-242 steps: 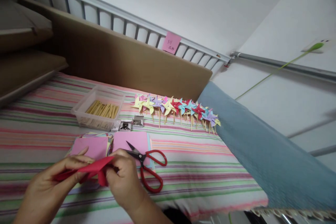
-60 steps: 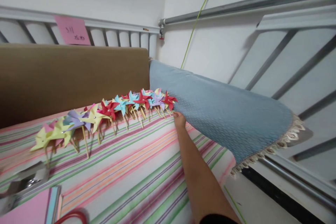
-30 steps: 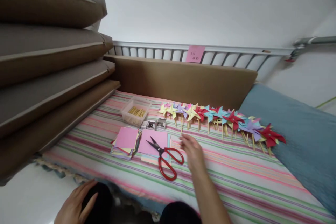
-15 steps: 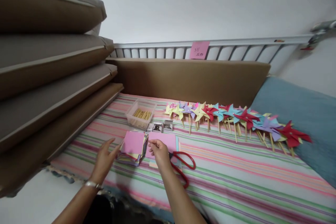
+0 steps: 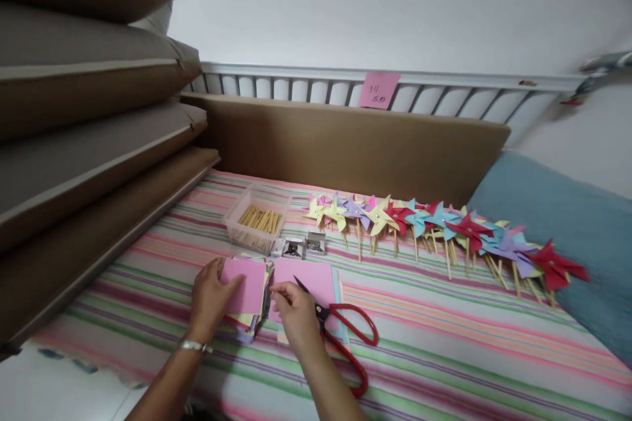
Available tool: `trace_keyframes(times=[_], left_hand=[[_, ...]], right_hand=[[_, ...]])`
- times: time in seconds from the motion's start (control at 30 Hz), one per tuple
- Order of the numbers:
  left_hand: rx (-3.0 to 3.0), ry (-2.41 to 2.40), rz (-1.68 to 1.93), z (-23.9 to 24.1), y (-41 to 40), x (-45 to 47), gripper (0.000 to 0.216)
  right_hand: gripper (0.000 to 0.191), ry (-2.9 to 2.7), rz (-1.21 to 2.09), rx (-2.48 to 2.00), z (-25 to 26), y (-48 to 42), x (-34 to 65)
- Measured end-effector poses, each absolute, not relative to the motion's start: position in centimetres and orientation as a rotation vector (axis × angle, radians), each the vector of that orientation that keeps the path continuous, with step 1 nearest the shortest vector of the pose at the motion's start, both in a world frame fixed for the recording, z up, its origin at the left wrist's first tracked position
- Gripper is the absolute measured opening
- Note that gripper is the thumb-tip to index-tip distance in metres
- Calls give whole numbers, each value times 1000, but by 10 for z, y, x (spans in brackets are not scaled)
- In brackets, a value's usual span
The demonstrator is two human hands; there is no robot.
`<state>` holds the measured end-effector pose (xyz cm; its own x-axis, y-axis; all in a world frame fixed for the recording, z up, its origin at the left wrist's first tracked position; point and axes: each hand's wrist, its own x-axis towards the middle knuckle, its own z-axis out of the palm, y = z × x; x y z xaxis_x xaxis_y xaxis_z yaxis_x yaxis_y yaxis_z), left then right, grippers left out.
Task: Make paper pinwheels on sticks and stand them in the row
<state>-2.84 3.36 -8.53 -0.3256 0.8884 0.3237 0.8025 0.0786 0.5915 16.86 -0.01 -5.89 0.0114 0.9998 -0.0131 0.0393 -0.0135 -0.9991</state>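
Observation:
A stack of coloured paper squares (image 5: 249, 289), pink on top, lies on the striped cloth. My left hand (image 5: 212, 293) rests on its left side, thumb lying over the pink sheet and apart from the curved fingers. Just right of the stack, my right hand (image 5: 295, 309) has thumb and fingertips pinched together; what they hold, if anything, is too small to make out. Beneath and beyond that hand is a second pile of paper, with a larger pink sheet (image 5: 316, 279) uppermost. Red-handled scissors (image 5: 353, 329) lie on this pile, partly covered by my right hand.
Behind the papers stand a clear plastic box (image 5: 232, 227) of wooden sticks (image 5: 261, 218) and small open boxes (image 5: 315, 243) of tiny metal pieces. A row of paper pinwheels (image 5: 417, 218) runs along the back right. Stacked cushioned panels (image 5: 99, 204) rise on the left.
My left hand has moved right onto the paper stack, its thumb now over the pink sheet. My right hand stays pinched near the stack's right edge. The whole view has shifted slightly.

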Motion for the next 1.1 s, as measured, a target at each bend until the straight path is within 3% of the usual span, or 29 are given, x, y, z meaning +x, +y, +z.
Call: trace_keyframes(times=[0.3, 0.6, 0.83, 1.1], left_hand=[[1763, 2023, 1231, -83, 33, -45, 44], [1804, 1869, 1402, -65, 21, -52, 32], [2251, 1375, 830, -72, 4, -49, 55], [2261, 1401, 773, -76, 10, -50, 54]], right_hand=[[25, -1590, 919, -1262, -56, -12, 152], [25, -1388, 1065, -1329, -70, -10, 153], [27, -1281, 1205, -1294, -78, -9, 150], [34, -1230, 1270, -1254, -82, -7, 150]])
